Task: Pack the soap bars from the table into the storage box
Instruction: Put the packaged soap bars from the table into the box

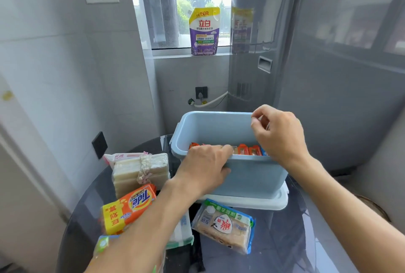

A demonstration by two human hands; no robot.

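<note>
The left hand (205,166) grips the near rim of the storage box (252,176), fingers hooked over the edge into the inside and thumb pressed on the outer wall, apparently steadying it; the right hand (277,134) hovers above the box's right part with fingers curled and fingertips drawn towards the thumb; something small and clear may be pinched there, but I cannot tell, so its grip stays uncertain. Both forearms reach in from the near edge, the left crossing over the packs on the table, the right coming in from the near right, wrist bent down over the box.

The box stands on a white lid (263,203) on the round dark glass table (306,240); inside, along the near wall, a row of orange-wrapped soap bars (248,150) already lies.

Still outside: an orange Tide pack (129,209) at near left; a bundle of pale bars (140,174) in clear film, tied with a band, just left of the box; a pink pack (122,157) behind that bundle; a blue-edged pack (225,226) just near the lid; a green-and-white pack (182,229) partly hidden under the left forearm.

Soap bars are, by my judgement, dense, stiff and fairly heavy for their size; the film wrap looks glossy and likely slippery, so the safest hold is across the short sides with thumb opposite fingers, not by the loose wrap ends; the tied bundle probably wants a wide grasp or both hands, and not a lift by the band.
</note>
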